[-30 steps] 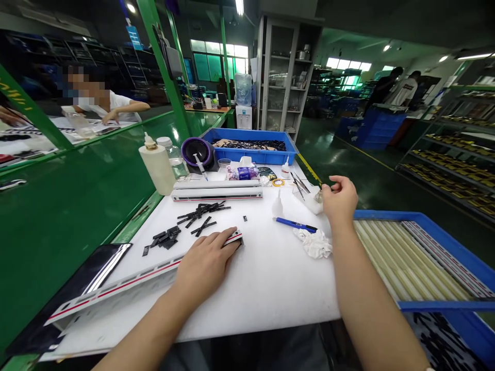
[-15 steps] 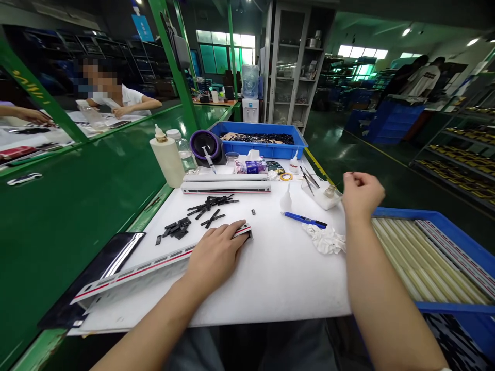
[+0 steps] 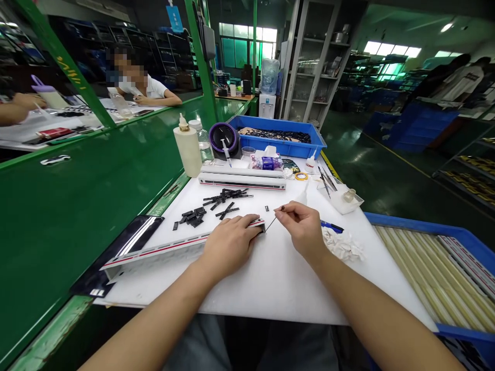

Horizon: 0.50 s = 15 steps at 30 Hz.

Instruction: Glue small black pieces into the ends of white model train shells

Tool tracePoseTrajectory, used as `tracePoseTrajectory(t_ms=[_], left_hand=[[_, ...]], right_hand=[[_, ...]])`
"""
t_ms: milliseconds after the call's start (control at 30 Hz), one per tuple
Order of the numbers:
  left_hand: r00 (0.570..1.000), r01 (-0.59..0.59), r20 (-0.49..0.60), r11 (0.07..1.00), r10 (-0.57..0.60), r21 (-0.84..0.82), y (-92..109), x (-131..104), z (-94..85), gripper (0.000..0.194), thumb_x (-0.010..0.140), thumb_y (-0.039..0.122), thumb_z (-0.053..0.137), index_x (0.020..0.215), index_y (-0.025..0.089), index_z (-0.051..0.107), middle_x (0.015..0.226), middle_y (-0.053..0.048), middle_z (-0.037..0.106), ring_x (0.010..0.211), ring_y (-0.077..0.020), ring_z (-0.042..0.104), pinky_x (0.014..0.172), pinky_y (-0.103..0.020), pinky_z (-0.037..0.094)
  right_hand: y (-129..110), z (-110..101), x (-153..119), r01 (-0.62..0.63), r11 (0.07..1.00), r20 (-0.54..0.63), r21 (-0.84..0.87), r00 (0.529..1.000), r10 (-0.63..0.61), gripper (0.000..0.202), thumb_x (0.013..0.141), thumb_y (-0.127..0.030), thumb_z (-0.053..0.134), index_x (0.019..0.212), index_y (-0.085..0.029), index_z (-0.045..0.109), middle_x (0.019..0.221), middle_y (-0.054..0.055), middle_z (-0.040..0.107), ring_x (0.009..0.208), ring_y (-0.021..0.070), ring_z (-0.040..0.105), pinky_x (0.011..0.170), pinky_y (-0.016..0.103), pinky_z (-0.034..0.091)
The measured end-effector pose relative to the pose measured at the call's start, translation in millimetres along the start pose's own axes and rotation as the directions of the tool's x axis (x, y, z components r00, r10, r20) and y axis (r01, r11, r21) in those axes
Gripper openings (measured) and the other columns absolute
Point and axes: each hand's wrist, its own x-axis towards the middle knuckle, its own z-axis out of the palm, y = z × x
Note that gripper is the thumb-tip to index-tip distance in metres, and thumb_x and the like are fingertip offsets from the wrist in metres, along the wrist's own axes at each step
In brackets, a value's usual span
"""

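My left hand [image 3: 231, 244] grips the right end of a long white strip with a red stripe [image 3: 162, 247], which slants across the white board. My right hand [image 3: 299, 224] pinches a thin dark tool [image 3: 271, 223], its lower tip close to the strip's right end. One small dark piece [image 3: 266, 208] lies by itself just beyond that end. Black pieces lie in two loose heaps, longer ones [image 3: 228, 195] behind and short ones [image 3: 191, 216] nearer the left. Behind them rest more white strips [image 3: 242, 180], side by side.
Crumpled tissue [image 3: 342, 245] and a blue pen [image 3: 331, 226] lie right of my right hand. A cream bottle [image 3: 187, 150] stands back left, a blue bin [image 3: 286, 150] at the back. A blue tray [image 3: 464, 234] holds strips at right. A person [image 3: 149, 90] sits beyond the green partition.
My right hand has moved left and down from the board's right side to the strip's end, bringing the thin tool there. My left hand keeps its hold. The view has shifted slightly.
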Motion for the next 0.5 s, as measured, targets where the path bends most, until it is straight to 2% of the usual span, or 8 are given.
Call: tracePoseTrajectory(t_ms=[167,333,433,500], left_hand=[[1.0,-0.008,-0.015,1.0,0.008,-0.01,-1.2,-0.7,0.6,0.03,0.093,0.028,0.043,0.111,0.029,0.068,0.132,-0.001,0.06,0.105,-0.025,0.062,0.086,-0.043,0.05],[1.0,-0.008,-0.017,1.0,0.008,-0.024,-2.5,-1.4,1.0,0.031,0.094,0.029,0.043,0.111,0.03,0.068,0.132,-0.001,0.06,0.106,-0.0248,0.062,0.087,-0.042,0.05],[1.0,-0.008,-0.029,1.0,0.007,-0.029,-2.9,-1.2,1.6,0.03,0.093,0.027,0.044,0.109,0.03,0.069,0.133,-0.001,0.059,0.107,-0.0245,0.062,0.088,-0.041,0.049],[1.0,-0.006,-0.014,1.0,0.006,-0.015,-2.9,-0.6,1.6,0.03,0.093,0.027,0.043,0.107,0.031,0.069,0.135,0.0,0.058,0.106,-0.0246,0.062,0.088,-0.041,0.05]], right_hand=[[4.6,2.2,2.1,-0.03,0.999,0.029,-0.045,0.999,0.032,0.017,0.078,-0.035,0.069,0.076,-0.018,0.071,0.057,-0.005,0.041,0.054,0.01,0.035,0.053,0.026,0.031],[4.4,5.1,3.5,-0.062,0.997,0.01,-0.036,0.998,0.062,0.017,0.076,-0.035,0.07,0.077,-0.019,0.071,0.055,-0.005,0.042,0.053,0.0102,0.037,0.053,0.026,0.034],[0.4,-12.3,13.9,-0.04,0.996,-0.127,0.081,0.991,0.05,0.018,0.073,-0.037,0.071,0.077,-0.019,0.07,0.065,-0.001,0.058,0.056,0.0109,0.046,0.055,0.026,0.039],[-3.1,-38.6,26.2,0.073,0.991,-0.316,0.112,0.948,-0.034,0.019,0.071,-0.036,0.073,0.077,-0.018,0.069,0.072,0.0,0.063,0.057,0.0108,0.049,0.055,0.026,0.041]])
